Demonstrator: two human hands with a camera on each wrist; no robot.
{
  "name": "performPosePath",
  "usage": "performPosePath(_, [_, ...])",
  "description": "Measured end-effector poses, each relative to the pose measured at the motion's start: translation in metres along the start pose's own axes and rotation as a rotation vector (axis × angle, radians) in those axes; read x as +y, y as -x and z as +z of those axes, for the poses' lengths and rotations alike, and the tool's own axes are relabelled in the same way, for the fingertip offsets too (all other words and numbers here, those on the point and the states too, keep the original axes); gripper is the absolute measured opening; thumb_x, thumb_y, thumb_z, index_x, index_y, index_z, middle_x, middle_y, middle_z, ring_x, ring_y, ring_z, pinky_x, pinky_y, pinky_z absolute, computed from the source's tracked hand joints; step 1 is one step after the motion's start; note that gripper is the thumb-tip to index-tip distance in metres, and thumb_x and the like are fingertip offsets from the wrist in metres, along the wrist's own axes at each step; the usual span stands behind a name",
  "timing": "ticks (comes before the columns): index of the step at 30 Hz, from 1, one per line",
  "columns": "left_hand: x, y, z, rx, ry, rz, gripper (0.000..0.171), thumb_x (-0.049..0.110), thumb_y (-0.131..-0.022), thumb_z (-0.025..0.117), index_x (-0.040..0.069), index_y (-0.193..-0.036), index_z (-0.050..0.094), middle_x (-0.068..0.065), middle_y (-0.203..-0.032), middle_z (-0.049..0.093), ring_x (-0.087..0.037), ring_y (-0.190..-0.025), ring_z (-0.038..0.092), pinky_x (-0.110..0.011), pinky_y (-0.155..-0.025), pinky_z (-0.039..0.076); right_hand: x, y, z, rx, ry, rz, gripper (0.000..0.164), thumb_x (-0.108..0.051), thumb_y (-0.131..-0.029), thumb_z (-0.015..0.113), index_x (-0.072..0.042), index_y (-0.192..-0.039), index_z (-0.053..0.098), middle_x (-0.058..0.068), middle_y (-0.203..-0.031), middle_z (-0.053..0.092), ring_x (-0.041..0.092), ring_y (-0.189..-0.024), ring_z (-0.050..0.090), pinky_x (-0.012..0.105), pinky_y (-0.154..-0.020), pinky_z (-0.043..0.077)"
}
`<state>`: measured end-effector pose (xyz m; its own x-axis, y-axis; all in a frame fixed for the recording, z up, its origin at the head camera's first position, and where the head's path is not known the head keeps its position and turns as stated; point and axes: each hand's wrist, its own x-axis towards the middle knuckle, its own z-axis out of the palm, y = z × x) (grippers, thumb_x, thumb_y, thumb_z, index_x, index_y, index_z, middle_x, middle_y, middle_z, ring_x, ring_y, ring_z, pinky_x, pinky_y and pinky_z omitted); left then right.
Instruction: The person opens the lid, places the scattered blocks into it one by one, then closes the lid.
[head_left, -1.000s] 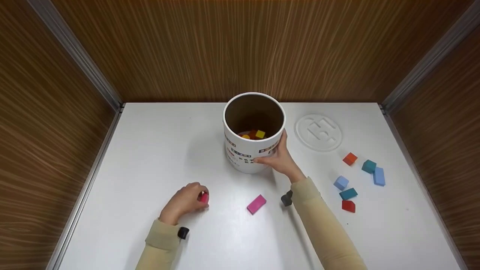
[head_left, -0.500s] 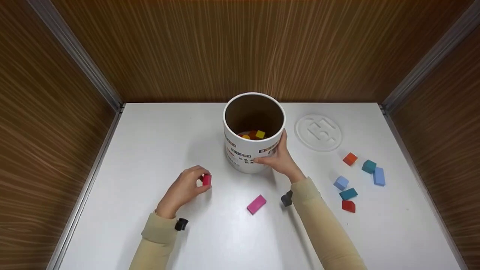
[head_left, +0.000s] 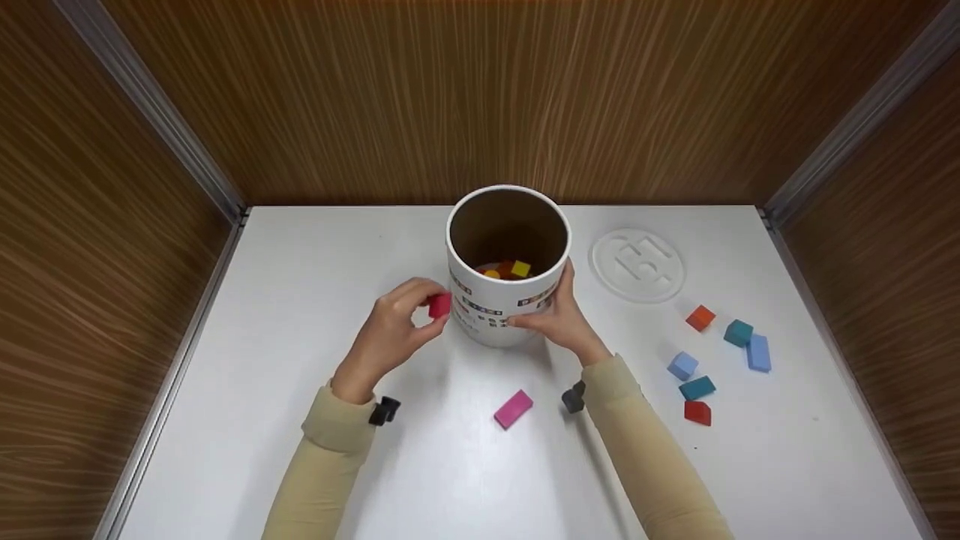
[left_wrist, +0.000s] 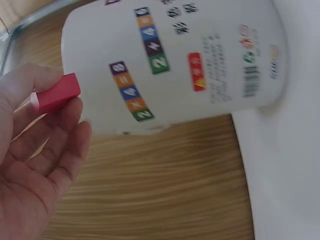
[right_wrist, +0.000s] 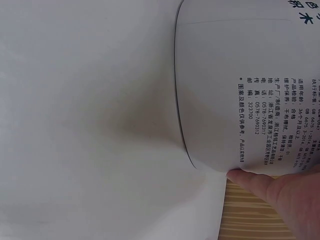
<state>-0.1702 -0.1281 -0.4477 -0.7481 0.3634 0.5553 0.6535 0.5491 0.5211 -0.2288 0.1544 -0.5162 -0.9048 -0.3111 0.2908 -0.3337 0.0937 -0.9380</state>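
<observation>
A white round bucket (head_left: 487,322) with printed labels stands upright on the table, its top uncovered. Several orange and yellow blocks (head_left: 520,268) lie at its bottom. My left hand (head_left: 391,330) pinches a pinkish-red block (head_left: 440,305) between thumb and fingers, beside the bucket's left wall and below its rim. The left wrist view shows that block (left_wrist: 57,94) overlapping the printed wall. My right hand (head_left: 559,319) grips the bucket's right side, thumb across the front. In the right wrist view a fingertip (right_wrist: 237,175) presses the wall near its base.
A pink block (head_left: 514,409) lies in front of the bucket. To the right are an orange cube (head_left: 700,318), a teal cube (head_left: 739,332), a light blue block (head_left: 758,353) and several others. A clear round lid (head_left: 637,265) lies back right. Wood-grain walls (head_left: 480,97) surround the table.
My left hand has lifted the pinkish-red block from the table at front left and carried it away and rightward to the bucket's side. My right hand and the bucket have stayed in place.
</observation>
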Motion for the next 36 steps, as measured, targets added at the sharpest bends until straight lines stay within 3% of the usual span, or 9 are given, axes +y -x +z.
performPosePath(5, [0.012, -0.023, 0.004, 0.046, 0.027, 0.056, 0.032, 0.003, -0.082, 0.078, 0.006, -0.112, 0.067, -0.004, -0.104, 0.066, -0.01, -0.091, 0.06, -0.023, -0.083, 0.054, 0.001, 0.001, 0.0, 0.003, -0.002, -0.017, 0.129, 0.001, -0.066, 0.088, -0.008, -0.152, -0.008, 0.022, -0.156, 0.011, 0.042, -0.14, 0.02, 0.054, -0.116, 0.015])
performPosePath(11, [0.02, -0.048, 0.011, 0.07, -0.018, 0.096, 0.031, 0.005, -0.085, 0.075, 0.002, -0.115, 0.066, -0.008, -0.111, 0.066, -0.012, -0.098, 0.062, -0.019, -0.088, 0.051, 0.002, 0.001, -0.001, 0.003, -0.004, -0.046, 0.13, 0.003, -0.065, 0.089, -0.007, -0.152, -0.008, 0.025, -0.155, 0.013, 0.044, -0.138, 0.023, 0.052, -0.116, 0.017])
performPosePath(16, [0.023, -0.065, 0.018, 0.075, -0.025, 0.102, 0.032, 0.005, -0.085, 0.075, 0.002, -0.116, 0.065, -0.01, -0.114, 0.065, -0.016, -0.104, 0.062, -0.022, -0.091, 0.05, 0.001, 0.0, 0.0, 0.007, 0.001, -0.049, 0.13, 0.003, -0.065, 0.088, -0.007, -0.152, -0.008, 0.025, -0.155, 0.015, 0.045, -0.138, 0.023, 0.052, -0.116, 0.018])
performPosePath(20, [0.024, -0.074, 0.023, 0.041, -0.006, 0.086, 0.033, 0.006, -0.087, 0.075, 0.002, -0.118, 0.064, -0.011, -0.116, 0.064, -0.017, -0.105, 0.062, -0.023, -0.089, 0.052, 0.001, -0.001, 0.0, 0.012, 0.012, -0.038, 0.13, 0.001, -0.066, 0.089, -0.007, -0.152, -0.008, 0.026, -0.155, 0.014, 0.045, -0.137, 0.023, 0.052, -0.116, 0.018])
performPosePath(28, [0.018, -0.08, 0.033, -0.06, -0.032, -0.008, 0.048, 0.012, -0.092, 0.07, 0.006, -0.138, 0.055, -0.013, -0.14, 0.052, -0.024, -0.125, 0.053, -0.032, -0.102, 0.045, 0.0, 0.0, 0.001, 0.016, 0.027, 0.001, 0.131, -0.001, -0.066, 0.089, -0.009, -0.153, -0.008, 0.024, -0.156, 0.014, 0.044, -0.138, 0.023, 0.054, -0.116, 0.017])
performPosePath(32, [0.013, -0.076, 0.036, -0.004, -0.082, 0.009, 0.049, 0.018, -0.095, 0.068, 0.007, -0.141, 0.053, -0.014, -0.144, 0.048, -0.027, -0.128, 0.05, -0.041, -0.105, 0.043, 0.0, 0.0, 0.001, 0.018, 0.031, 0.005, 0.131, -0.001, -0.066, 0.089, -0.01, -0.153, -0.008, 0.023, -0.157, 0.013, 0.043, -0.139, 0.023, 0.053, -0.116, 0.016])
performPosePath(36, [0.007, -0.068, 0.036, 0.1, -0.085, 0.022, 0.05, 0.028, -0.096, 0.066, 0.006, -0.139, 0.053, -0.015, -0.144, 0.047, -0.025, -0.132, 0.045, -0.043, -0.109, 0.038, -0.001, 0.001, 0.001, 0.02, 0.039, 0.004, 0.13, -0.002, -0.067, 0.089, -0.011, -0.153, -0.008, 0.022, -0.157, 0.012, 0.042, -0.14, 0.022, 0.053, -0.116, 0.015])
